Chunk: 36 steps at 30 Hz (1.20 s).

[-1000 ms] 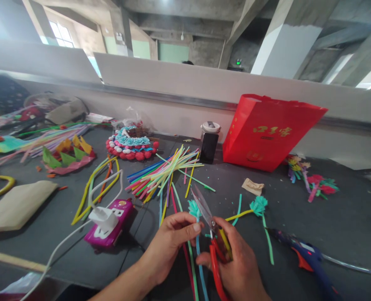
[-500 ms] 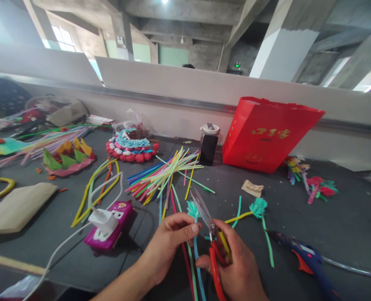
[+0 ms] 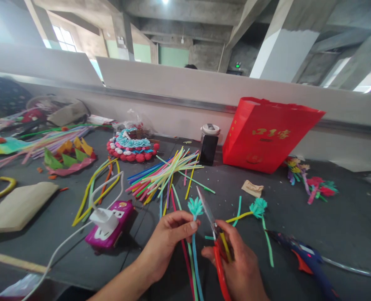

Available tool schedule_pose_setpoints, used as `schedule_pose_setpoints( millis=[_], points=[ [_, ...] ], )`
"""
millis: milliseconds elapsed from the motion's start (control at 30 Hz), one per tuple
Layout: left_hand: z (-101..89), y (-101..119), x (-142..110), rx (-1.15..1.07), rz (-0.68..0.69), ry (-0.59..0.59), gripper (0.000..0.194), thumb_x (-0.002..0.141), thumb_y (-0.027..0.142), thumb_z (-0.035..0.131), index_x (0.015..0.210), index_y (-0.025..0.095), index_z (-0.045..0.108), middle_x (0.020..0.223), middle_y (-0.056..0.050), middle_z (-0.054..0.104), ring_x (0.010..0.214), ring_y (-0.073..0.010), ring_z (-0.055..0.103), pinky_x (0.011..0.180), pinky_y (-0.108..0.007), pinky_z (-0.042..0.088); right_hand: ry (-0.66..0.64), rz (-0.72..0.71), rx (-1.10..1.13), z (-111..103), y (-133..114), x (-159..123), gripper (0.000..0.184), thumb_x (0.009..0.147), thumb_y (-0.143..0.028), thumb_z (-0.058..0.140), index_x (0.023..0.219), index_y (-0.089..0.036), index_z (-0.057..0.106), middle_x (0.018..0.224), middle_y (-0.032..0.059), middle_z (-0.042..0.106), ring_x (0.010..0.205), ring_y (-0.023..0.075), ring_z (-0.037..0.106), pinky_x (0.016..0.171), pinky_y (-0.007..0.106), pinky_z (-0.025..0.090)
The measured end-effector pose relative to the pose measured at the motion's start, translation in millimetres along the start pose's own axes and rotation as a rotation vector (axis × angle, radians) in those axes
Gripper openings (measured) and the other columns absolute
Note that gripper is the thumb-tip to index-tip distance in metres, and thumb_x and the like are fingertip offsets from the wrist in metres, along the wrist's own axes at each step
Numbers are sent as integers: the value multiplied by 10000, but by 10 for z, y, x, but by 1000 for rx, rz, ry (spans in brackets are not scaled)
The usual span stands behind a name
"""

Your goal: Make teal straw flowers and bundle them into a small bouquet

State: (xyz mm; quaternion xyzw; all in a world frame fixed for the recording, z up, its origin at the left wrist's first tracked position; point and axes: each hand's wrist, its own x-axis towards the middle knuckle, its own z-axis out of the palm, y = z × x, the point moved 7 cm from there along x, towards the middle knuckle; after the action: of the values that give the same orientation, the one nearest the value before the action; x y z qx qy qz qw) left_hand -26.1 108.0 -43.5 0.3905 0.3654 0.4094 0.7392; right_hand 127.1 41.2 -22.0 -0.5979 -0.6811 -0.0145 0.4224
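At the near edge of the dark tabletop [image 3: 298, 200], around its middle, the left hand [image 3: 172, 234] pinches a small teal flower [image 3: 195, 207] between thumb and forefinger, the tuft standing above the fingertips. The right hand [image 3: 238, 259], just beside it, has its fingers wrapped around the red-and-yellow handles of a pair of scissors [image 3: 219, 267], blades pointing away; how far they part I cannot tell. Beneath the hands, thin strips run toward the near edge. Toward the near left corner are a purple socket block [image 3: 122, 219] with a white plug in it and a folded brown paper [image 3: 22, 205]; toward the near right corner lies a dark blue glue gun [image 3: 310, 257], its tip by the stem of a second teal flower [image 3: 259, 207]. Farther in, a pile of coloured fuzzy sticks [image 3: 166, 175] fans across the middle, with a paper crown [image 3: 69, 156] to its left. Along the far edge stand a beaded piece [image 3: 131, 144], a black phone [image 3: 208, 148] leaning by a white-lidded cup, and a red bag [image 3: 267, 138]. A pale partition [image 3: 160, 79] backs the tabletop; beyond it are bare concrete beams, a part-painted column [image 3: 279, 50] and a lit green sign. Compared with half a second ago, the scissors have shifted right, leaving a clear gap between blades and flower, whose petals now show more fully.
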Motion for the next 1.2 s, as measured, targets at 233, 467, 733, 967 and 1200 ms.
schedule_pose_setpoints(
  millis=[233,467,733,967,1200],
  points=[
    [25,-49,-2,-163,-91,-27,198,675,271,846,766,157,713,827,-24,711,614,-69,527,593,-192,389,69,21,-21,-72,8,-23,490,855,-539,608,1209,-211,519,965,69,740,727,190,737,599,249,600],
    [49,-33,-7,-229,-83,-4,203,652,254,863,742,150,714,788,-10,703,567,-49,525,572,-176,391,62,-52,-36,-25,-24,-15,512,864,-519,605,1245,-199,487,1031,106,704,866,237,718,696,331,609],
    [136,-93,-63,-270,-110,-24,212,646,256,866,748,146,717,648,16,634,557,-63,531,578,-187,409,11,-84,-58,50,-9,-46,558,829,-514,663,1260,-205,488,1049,117,689,863,248,702,688,346,604],
    [122,-136,-64,-278,-131,-13,223,628,240,876,760,151,719,696,3,660,575,-66,543,590,-188,418,22,-58,-80,45,-6,-50,550,834,-496,652,1266,-205,475,1064,118,689,886,262,699,698,369,603],
    [166,-145,-86,-305,-139,-17,245,607,255,886,748,153,713,705,-6,662,562,-87,554,585,-222,467,25,-63,-83,40,-5,-50,464,843,-335,593,1270,-197,474,1087,122,680,909,254,696,707,363,604]
  ],
)
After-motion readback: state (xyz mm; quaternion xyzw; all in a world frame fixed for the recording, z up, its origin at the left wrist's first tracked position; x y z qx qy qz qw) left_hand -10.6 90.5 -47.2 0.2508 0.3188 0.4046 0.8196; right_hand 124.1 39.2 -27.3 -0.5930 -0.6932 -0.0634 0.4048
